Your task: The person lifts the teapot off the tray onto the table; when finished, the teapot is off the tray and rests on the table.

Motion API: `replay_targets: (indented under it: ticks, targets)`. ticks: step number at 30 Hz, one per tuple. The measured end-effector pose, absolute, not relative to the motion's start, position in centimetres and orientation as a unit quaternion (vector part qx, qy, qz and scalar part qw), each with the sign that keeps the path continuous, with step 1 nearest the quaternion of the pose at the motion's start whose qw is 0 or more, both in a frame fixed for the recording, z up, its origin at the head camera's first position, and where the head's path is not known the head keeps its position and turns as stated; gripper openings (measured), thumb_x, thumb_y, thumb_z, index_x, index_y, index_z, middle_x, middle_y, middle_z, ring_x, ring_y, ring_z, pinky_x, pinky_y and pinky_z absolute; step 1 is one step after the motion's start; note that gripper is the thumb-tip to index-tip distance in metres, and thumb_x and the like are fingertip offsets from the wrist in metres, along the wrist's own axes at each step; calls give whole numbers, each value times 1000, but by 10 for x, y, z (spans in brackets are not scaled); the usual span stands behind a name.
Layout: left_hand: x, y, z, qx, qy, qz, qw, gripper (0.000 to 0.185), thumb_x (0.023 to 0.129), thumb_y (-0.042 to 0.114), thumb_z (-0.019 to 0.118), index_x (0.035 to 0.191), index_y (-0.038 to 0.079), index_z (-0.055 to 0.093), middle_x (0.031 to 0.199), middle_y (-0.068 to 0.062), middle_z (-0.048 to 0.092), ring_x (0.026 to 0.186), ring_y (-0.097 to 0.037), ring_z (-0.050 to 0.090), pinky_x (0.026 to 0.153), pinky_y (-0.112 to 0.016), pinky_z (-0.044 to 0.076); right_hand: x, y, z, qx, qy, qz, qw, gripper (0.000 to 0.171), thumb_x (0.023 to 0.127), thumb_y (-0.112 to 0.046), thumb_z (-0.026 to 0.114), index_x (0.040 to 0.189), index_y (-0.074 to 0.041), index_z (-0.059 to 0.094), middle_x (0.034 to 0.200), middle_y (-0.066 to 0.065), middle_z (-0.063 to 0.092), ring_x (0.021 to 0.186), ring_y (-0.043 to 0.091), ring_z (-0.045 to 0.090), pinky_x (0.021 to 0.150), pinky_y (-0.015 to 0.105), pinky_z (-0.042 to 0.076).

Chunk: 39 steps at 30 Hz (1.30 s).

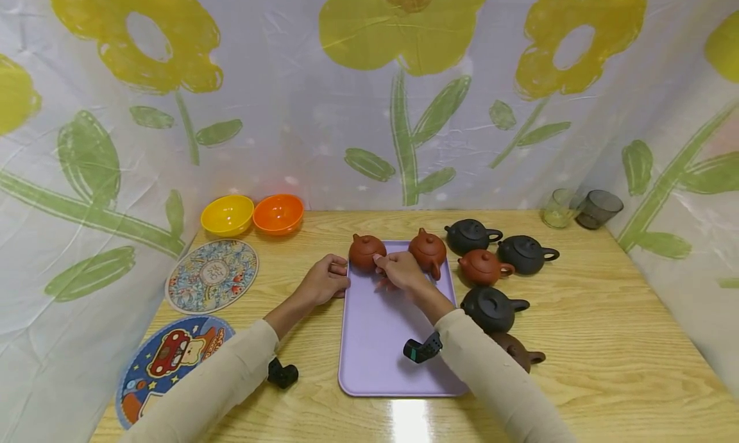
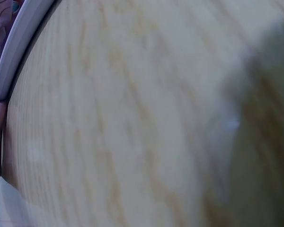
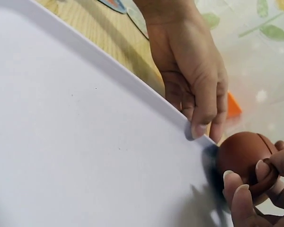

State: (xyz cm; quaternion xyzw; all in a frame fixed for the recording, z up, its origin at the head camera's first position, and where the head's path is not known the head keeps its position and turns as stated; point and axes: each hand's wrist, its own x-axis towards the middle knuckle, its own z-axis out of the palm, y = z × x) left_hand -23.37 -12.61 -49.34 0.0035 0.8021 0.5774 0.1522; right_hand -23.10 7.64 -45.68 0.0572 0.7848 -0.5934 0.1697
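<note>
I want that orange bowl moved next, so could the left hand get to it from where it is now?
Probably yes: the left hand grips the tray edge, and bare table lies between it and the orange bowl.

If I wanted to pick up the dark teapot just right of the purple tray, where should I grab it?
Take the dark teapot by its loop handle, which seems to stick out toward the right, so come in from the right over bare table. The left is cramped by the tray and the person's right arm. The round, smooth body looks harder to pinch.
</note>
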Motion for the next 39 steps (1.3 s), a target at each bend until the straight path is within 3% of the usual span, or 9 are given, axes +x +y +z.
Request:
replay_targets:
  ticks: [3, 8, 12, 20, 26, 31, 36, 39]
  targets:
    - [-235, -127, -495, 5, 803, 576, 151, 43, 90, -1, 66, 130, 0, 51, 116, -16, 56, 97, -22, 61, 70, -30, 61, -228, 80, -451, 44, 793, -583, 173, 37, 101, -29, 59, 93, 6, 69, 76, 11, 68, 62, 15, 64, 52, 24, 48]
    - [-236, -127, -498, 10, 805, 574, 149, 43, 90, 0, 66, 130, -1, 52, 116, -16, 56, 95, -21, 62, 70, -29, 61, -223, 88, -438, 30, 798, -573, 182, 39, 102, -31, 58, 100, 6, 70, 96, 16, 69, 70, 16, 68, 57, 25, 51]
    - [-235, -127, -496, 13, 803, 577, 152, 44, 90, 0, 67, 132, -2, 51, 117, -18, 56, 95, -22, 63, 71, -32, 62, -218, 97, -426, 24, 802, -568, 185, 40, 102, -32, 58, 103, 6, 69, 102, 16, 69, 75, 16, 71, 63, 26, 55]
    - [-234, -127, -493, 26, 800, 581, 148, 44, 89, 0, 66, 129, -2, 50, 112, -16, 56, 92, -21, 63, 69, -30, 62, -209, 118, -404, 2, 810, -556, 185, 36, 102, -31, 57, 104, 2, 70, 111, 17, 67, 78, 14, 71, 79, 39, 59]
    - [-235, -127, -496, 8, 804, 574, 154, 45, 90, 1, 67, 132, 1, 51, 117, -17, 56, 97, -23, 63, 73, -30, 62, -204, 134, -390, -14, 811, -552, 193, 31, 101, -32, 60, 98, -3, 71, 107, 10, 65, 81, 16, 70, 73, 33, 58]
    - [-235, -127, -496, 6, 808, 569, 154, 46, 90, 1, 67, 132, 1, 50, 117, -17, 56, 97, -24, 63, 72, -31, 62, -202, 151, -383, -29, 808, -556, 194, 32, 100, -31, 62, 99, -1, 70, 101, 8, 66, 84, 20, 68, 69, 29, 56]
    - [-235, -126, -497, 2, 808, 569, 154, 45, 89, 1, 67, 131, 2, 51, 116, -16, 56, 95, -23, 63, 71, -30, 61, -198, 174, -375, -28, 816, -544, 194, 33, 99, -31, 62, 106, 1, 69, 112, 13, 66, 93, 26, 67, 72, 31, 57]
    - [-235, -126, -496, 5, 807, 570, 154, 45, 89, 1, 67, 131, 2, 51, 116, -16, 56, 95, -23, 63, 71, -30, 61, -195, 189, -372, -27, 823, -533, 193, 31, 99, -32, 62, 103, -2, 69, 108, 12, 66, 93, 26, 65, 74, 34, 56]
